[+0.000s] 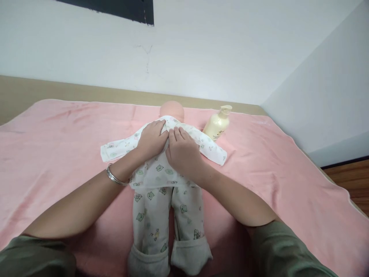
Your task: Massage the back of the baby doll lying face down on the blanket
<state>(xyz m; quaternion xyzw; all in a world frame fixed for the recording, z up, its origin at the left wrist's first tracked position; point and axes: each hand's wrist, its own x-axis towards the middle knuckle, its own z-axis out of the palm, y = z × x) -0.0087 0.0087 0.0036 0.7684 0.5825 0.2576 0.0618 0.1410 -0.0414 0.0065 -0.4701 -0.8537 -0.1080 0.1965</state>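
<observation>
A baby doll (pixel 172 109) lies on a pink blanket with its bald head at the far end. It wears a white long-sleeved baby shirt (pixel 160 169) with small green prints, its sleeves spread to both sides. Matching trousers (pixel 152 219) cover the legs, their cuffs turned up wide. My left hand (pixel 152 139) is closed on the shirt just below the neck. Close beside it, my right hand (pixel 184 151) has its bent fingers closed at the shirt's middle. The cloth under both sets of fingertips is mostly hidden.
A cream pump bottle (pixel 217 124) leans on the blanket right of the doll's head. The pink blanket (pixel 72 154) spreads over the bed, with a pale wooden edge (pixel 123 94) and white wall behind. A brown wooden surface (pixel 351 181) shows at the far right.
</observation>
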